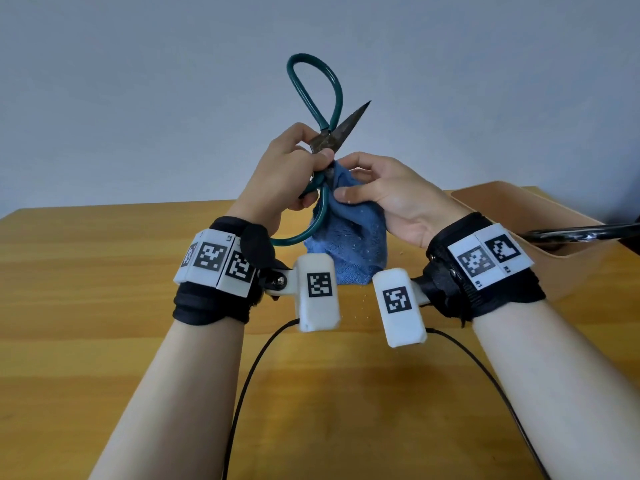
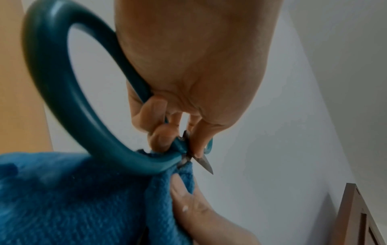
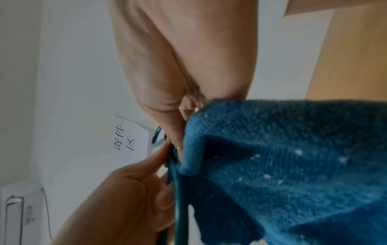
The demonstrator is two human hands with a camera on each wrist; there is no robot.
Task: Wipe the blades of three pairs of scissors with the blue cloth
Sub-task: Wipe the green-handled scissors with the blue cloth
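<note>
A pair of scissors with green loop handles [image 1: 313,98] is held up above the table, blades spread apart. My left hand [image 1: 294,168] grips it at the pivot, fingers curled round the lower green handle [image 2: 62,107]. One dark blade [image 1: 349,124] points up and right, bare. My right hand [image 1: 377,192] pinches the blue cloth [image 1: 353,237] around the other blade, which is hidden inside the cloth. The cloth [image 3: 282,157] hangs down below my right hand. In the left wrist view a blade tip [image 2: 206,165] pokes out next to the cloth.
A wooden tray [image 1: 512,216] stands at the right on the wooden table [image 1: 104,271], with a black-handled pair of scissors [image 1: 581,233] sticking out of it. Black cables [image 1: 249,375] trail across the table near my forearms. A grey wall lies behind.
</note>
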